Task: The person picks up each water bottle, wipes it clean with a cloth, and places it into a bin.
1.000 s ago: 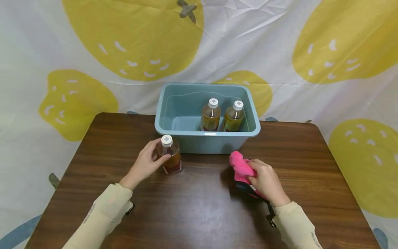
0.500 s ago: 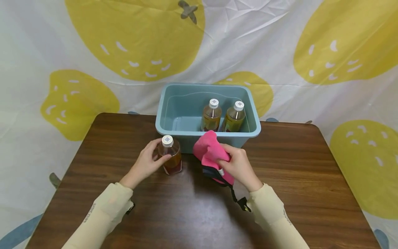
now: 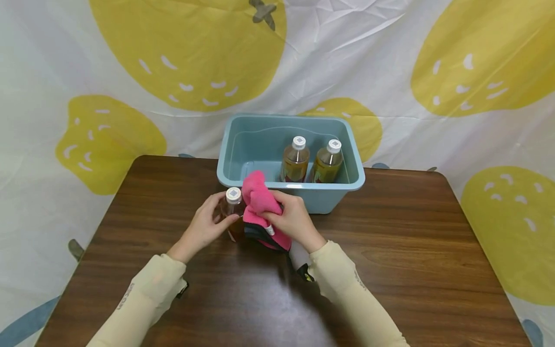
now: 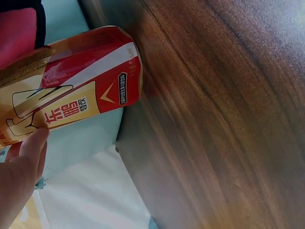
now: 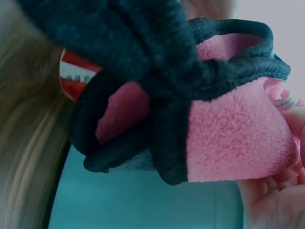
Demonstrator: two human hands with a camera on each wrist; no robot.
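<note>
Just in front of the blue bin [image 3: 331, 198], I have the left hand [image 3: 207, 224] curling its fingers round the bottle [image 4: 90, 78] and the right hand [image 3: 296, 219] pinching the pink fleece [image 3: 258, 198], whose bulk, pushed sideways too hard, could tip that bottle.

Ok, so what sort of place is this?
Probably a staged indoor tabletop setup, though the wider room is unseen: a dark brown wood-grain table, a white fabric sheet printed with yellow fruit hanging behind it, and a rectangular blue plastic tub.
</note>
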